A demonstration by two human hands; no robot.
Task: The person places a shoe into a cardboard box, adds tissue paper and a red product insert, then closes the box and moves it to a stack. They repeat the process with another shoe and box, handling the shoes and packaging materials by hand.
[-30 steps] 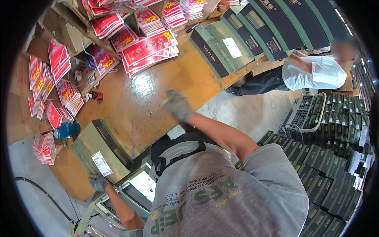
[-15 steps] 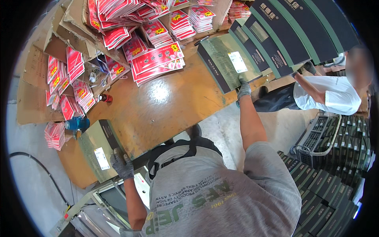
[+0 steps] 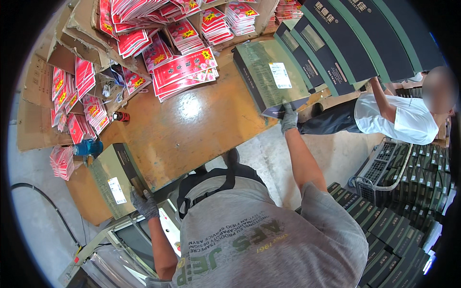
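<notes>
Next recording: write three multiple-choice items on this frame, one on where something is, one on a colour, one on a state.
1. Where is the right hand?
A. On the near edge of the olive-green box on the far side of the orange table
B. On the red packets
C. On the wire basket

2. What colour is the co-worker's shirt?
A. Red
B. White
C. Black

3. How is the left hand?
A. Hanging free
B. Gloved, gripping the corner of the nearer olive-green box
C. Bare, flat on the table

Answers: 1 A, the gloved fingers rest on that box's near edge. 2 B, the shirt is plainly white. 3 B, a grey glove closes on the box corner.
</notes>
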